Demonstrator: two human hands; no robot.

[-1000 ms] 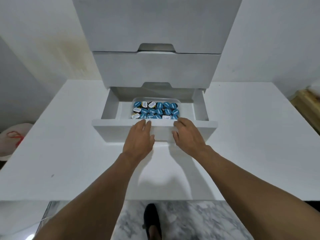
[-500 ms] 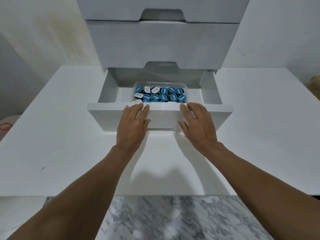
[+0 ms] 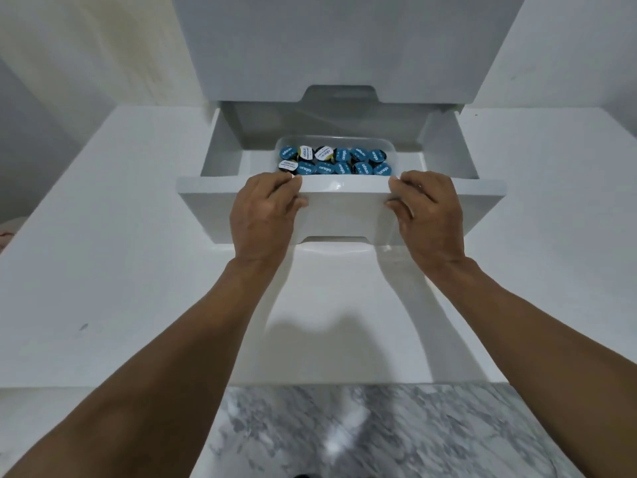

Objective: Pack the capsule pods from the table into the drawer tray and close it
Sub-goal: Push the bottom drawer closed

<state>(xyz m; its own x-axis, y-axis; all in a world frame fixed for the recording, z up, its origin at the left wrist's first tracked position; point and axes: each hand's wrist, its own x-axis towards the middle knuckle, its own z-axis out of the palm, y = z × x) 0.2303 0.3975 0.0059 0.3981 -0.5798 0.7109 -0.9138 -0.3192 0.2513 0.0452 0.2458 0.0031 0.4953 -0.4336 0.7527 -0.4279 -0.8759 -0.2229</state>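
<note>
Grey-veined marble flooring (image 3: pixel 379 438) is showing underfoot. A yellowish stain (image 3: pixel 113 43) is discolouring the white wall (image 3: pixel 44 108) at left. A closed upper drawer front (image 3: pixel 344 46) is sitting overhead, its handle notch (image 3: pixel 339 94) facing forward.

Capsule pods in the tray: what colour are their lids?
The capsule pods have mostly blue lids, a few white; head view.

Plain white walls (image 3: pixel 86 46) back a white table (image 3: pixel 103 270), with grey-veined marble floor (image 3: pixel 379 436) below its near edge.
</note>
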